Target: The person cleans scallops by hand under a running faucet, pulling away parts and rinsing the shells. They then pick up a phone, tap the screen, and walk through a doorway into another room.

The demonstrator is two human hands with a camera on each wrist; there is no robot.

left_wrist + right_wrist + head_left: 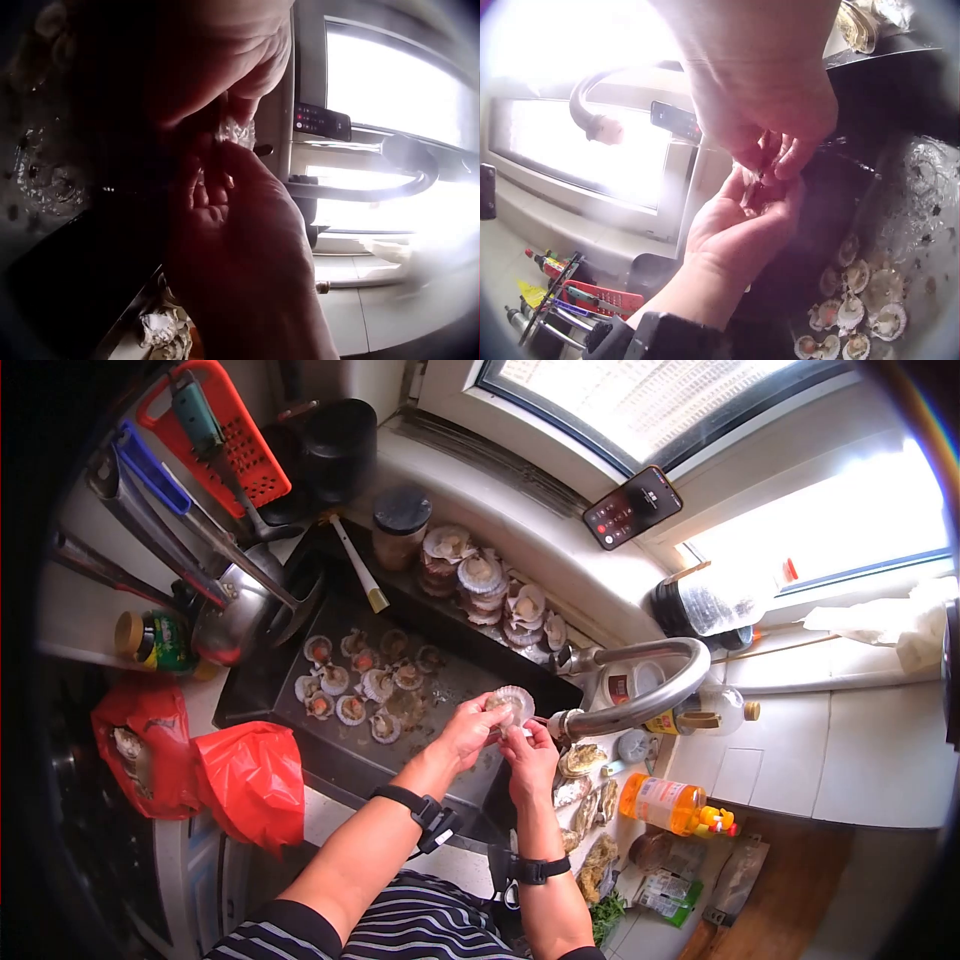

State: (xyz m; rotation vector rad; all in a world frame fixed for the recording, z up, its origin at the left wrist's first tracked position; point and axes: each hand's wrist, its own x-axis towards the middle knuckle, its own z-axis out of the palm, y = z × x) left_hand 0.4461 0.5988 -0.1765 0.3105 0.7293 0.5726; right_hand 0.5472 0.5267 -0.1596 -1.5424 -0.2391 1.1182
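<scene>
Over the sink (262, 705) my left hand (466, 732) holds a half-shell scallop (514, 705), with its pale fan-shaped shell facing up. My right hand (532, 755) meets it from the other side, thumb and fingertips pinching at the scallop's lower edge. In the right wrist view, the fingers of the right hand (769, 105) dip into the cupped left hand (739, 229), and a small dark bit shows between them. Much of the scallop is hidden there by the fingers. In the left wrist view both hands are dark, and only a glint of the shell (241, 133) shows.
Several opened scallops (376, 686) lie on the sink floor. Stacked scallops (482, 575) line the back ledge beside a lidded jar (400, 530). A curved faucet (650, 705) arches close right of the hands. Oysters (583, 760) and an orange bottle (662, 803) stand right; red bags (250, 775) left.
</scene>
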